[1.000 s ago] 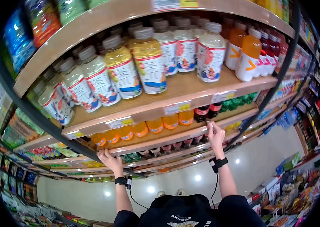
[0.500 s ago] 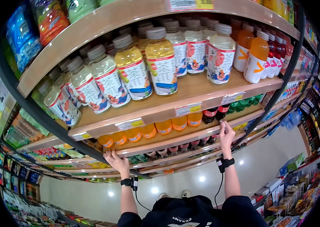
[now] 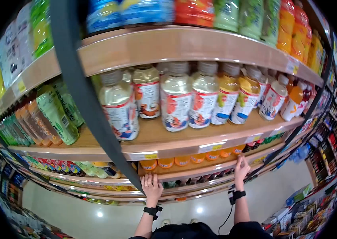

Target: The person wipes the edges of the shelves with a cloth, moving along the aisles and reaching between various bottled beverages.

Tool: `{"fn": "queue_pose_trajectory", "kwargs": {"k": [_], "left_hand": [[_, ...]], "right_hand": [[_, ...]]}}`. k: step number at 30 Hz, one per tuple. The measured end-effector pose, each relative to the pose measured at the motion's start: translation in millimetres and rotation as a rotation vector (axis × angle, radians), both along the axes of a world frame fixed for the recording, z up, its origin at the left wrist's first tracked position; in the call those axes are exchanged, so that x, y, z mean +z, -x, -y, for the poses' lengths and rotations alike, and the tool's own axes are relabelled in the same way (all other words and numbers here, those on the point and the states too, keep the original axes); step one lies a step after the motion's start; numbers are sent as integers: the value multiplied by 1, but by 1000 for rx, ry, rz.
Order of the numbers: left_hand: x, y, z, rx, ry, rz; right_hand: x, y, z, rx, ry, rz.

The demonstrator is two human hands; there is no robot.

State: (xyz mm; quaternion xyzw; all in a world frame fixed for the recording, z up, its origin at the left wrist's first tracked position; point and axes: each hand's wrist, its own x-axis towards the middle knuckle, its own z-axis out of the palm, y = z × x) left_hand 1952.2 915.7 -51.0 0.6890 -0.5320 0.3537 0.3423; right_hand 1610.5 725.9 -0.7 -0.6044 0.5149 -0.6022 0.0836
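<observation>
My left hand (image 3: 151, 187) rests its outstretched fingers on the front edge of the lower shelf (image 3: 184, 174), just right of the dark upright post (image 3: 93, 107). My right hand (image 3: 241, 170) is at the same shelf edge farther right, with its fingers curled together; anything between them is too small to make out. Behind the hands runs a row of orange drink bottles (image 3: 182, 160), their tops hidden by the shelf above. The nearest to my right hand is the last orange bottle (image 3: 238, 149), with dark cola bottles (image 3: 251, 146) beyond it.
Above, tea drink bottles (image 3: 176, 99) with white labels stand on the wooden shelf (image 3: 156, 129), beside orange and red bottles (image 3: 294, 101). Green bottles (image 3: 59, 115) fill the bay left of the post. Stacked goods (image 3: 296, 217) border the aisle floor (image 3: 212, 209) at right.
The view has swung left, bringing the post and upper shelf further into sight. My right hand has moved left along the shelf edge, from the cola bottles to the last orange one. My left hand stays by the post.
</observation>
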Motion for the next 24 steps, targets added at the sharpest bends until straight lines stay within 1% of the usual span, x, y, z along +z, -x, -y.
{"fn": "queue_pose_trajectory", "kwargs": {"k": [2,4,6,8,9,10,11,12,13,14,15,16,18,19,22,23,24], "left_hand": [[-2,-4,-1,-34,6,6],[-4,-8,0,-74,14,16],[-4,-11,-4,-107,-22,21],[0,-13,-7,-142,-48,18],[2,-14,-9,-168,-76,-5],[4,-14,-11,-162,-95,11],[2,-15,-12,-169,-104,14],[1,-16,-12,-179,-109,16],[1,-16,-13,-181,-115,14],[1,-17,-13,-186,-120,14],[1,-16,-14,-195,-129,12],[-3,-17,-13,-212,-132,-25],[-10,-17,-10,-199,-118,-28],[-10,-16,-10,-200,-109,-41],[-8,-17,-10,-204,-82,-21],[-8,-16,-7,-181,-9,-1],[-6,-15,-6,-167,-27,4]], "right_hand": [[5,-34,-21,14,-29,7],[9,-72,-45,49,-70,68],[10,-106,-66,85,-50,31],[-1,-134,-83,102,-185,-26],[-3,-155,-91,153,-70,-12],[-5,-174,-103,215,-90,-3],[8,-193,-121,254,-155,-63],[-2,-212,-127,336,-61,-5],[11,-227,-142,353,-107,-122],[17,-241,-151,415,-148,-123],[9,-254,-151,457,-16,-130],[15,-264,-153,496,70,-161],[38,-264,-162,548,-89,-241],[48,-260,-161,560,-103,-348],[120,-245,-178,670,36,-110],[144,-237,-176,689,190,-109],[166,-227,-173,702,336,-110]]}}
